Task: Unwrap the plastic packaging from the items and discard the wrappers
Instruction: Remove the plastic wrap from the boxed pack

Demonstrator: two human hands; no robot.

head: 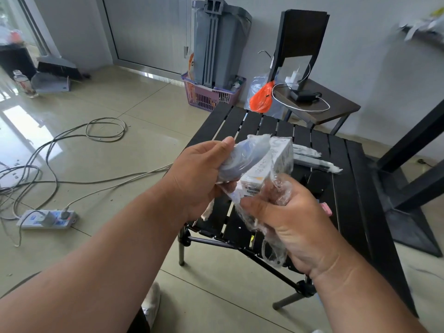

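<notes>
The bench (pixel 341 188) is black, made of slats with pale gaps between them. Above it, the box (pixel 269 164) is white with grey print, a small orange mark and a blue label near its lower end. The plastic wrap (pixel 276 212) around it is clear and glossy, and the bunched part (pixel 240 157) on the left looks pale blue. On the bench to the right lie dark sticks (pixel 312 157) under clear film with white ends. At the far side a lilac basket (pixel 211 94) stands on the beige tiled floor (pixel 134 97), beside an orange bag (pixel 262 97). A white power strip (pixel 46 219) with blue sockets lies on the left.
</notes>
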